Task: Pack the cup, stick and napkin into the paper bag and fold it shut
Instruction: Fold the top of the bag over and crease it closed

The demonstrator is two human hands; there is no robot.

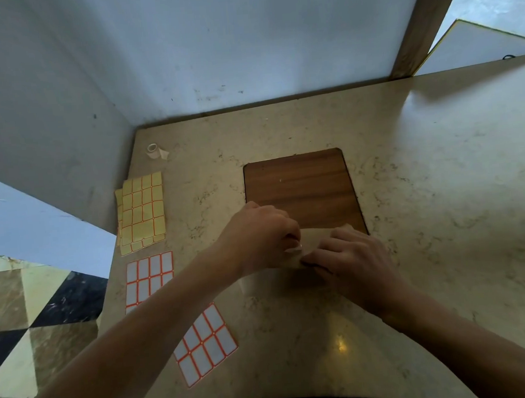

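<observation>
The bag (313,245) lies on the bench (443,200), at the near edge of a wood board (301,183); the left hand (258,237) pinches a white label (294,249) at the bag's folded top; the right hand (350,254) presses on the bag with fingers spread.

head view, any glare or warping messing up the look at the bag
Head view: wide-angle bend curves the counter edges; a glare spot sits near the bottom, clear of the paper bag; both hands, left hand and right hand, cover most of it.
</observation>
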